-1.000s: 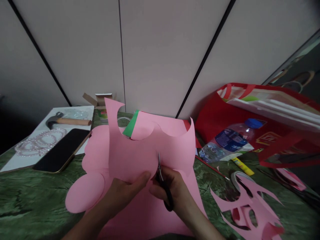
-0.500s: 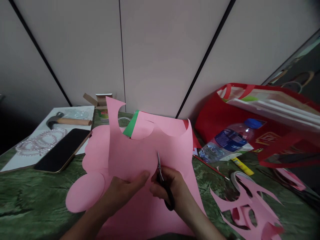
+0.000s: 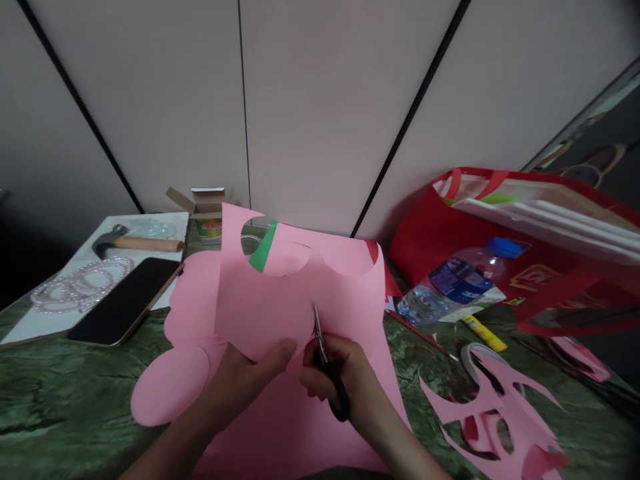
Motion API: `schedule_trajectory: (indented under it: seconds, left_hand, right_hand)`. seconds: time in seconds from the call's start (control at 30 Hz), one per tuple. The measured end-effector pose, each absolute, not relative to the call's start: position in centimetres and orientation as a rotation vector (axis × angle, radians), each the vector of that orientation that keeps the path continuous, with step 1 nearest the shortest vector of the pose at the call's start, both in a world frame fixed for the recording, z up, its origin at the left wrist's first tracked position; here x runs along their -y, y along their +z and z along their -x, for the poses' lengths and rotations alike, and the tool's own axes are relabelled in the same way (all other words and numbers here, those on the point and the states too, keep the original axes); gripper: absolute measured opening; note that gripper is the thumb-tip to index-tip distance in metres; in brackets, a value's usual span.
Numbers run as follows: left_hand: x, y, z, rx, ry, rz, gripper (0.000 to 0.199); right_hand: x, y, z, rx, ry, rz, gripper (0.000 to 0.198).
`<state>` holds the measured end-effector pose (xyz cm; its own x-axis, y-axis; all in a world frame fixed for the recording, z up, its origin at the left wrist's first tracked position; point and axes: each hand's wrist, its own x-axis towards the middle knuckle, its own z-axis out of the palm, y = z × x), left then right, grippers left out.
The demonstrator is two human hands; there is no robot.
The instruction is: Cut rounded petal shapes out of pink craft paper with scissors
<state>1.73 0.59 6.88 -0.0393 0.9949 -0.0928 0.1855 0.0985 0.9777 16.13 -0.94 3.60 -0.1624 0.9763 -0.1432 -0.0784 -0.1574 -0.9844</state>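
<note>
While the left hand (image 3: 255,375) pinches the near edge of the sheet (image 3: 265,307), thumb on top and fingers hidden behind, the right hand (image 3: 345,373) is wrapped around the handles of the scissors (image 3: 327,365). The sheet is at the middle of the view, raised above the larger paper (image 3: 300,437), with two curved notches in its far edge and the blades (image 3: 317,323) partway into it, tips pointing away. Whether the blades are parted or together is too small to tell. To cut well here, it is probably best to hold the scissors at a steady angle and turn the sheet with the left hand, so that the curve comes out smooth. Long strokes ended short of the tips should leave fewer nicks. The left thumb lies near the blades, so shifting it aside seems wise, as does lifting the sheet enough to spare the paper beneath.
</note>
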Motion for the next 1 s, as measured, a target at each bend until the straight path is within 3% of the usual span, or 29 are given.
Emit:
schedule_trajectory:
  seconds: [0.17, 0.27, 0.57, 1.0]
  left_hand:
    - [-0.9, 6.8, -1.5, -1.348, 1.079, -1.268, 0.02]
    - [-0.9, 6.9, -1.5, -1.275, 1.078, -1.258, 0.009]
    - [-0.5, 6.9, -2.1, -1.45, 1.116, -1.215, 0.02]
    - [-0.1, 7.3, -2.3, -1.422, 1.073, -1.207, 0.013]
  right_hand:
    - [0.9, 3.6, -16.0, 1.158, 1.484, 1.186, 0.017]
    - [1.0, 3.9, -15.7, 1.146, 1.485, 1.209, 0.015]
    - [1.2, 4.1, -15.8, 1.152, 1.581, 1.075, 0.026]
    - [1.1, 4.4, -16.0, 1.185, 1.599, 1.065, 0.029]
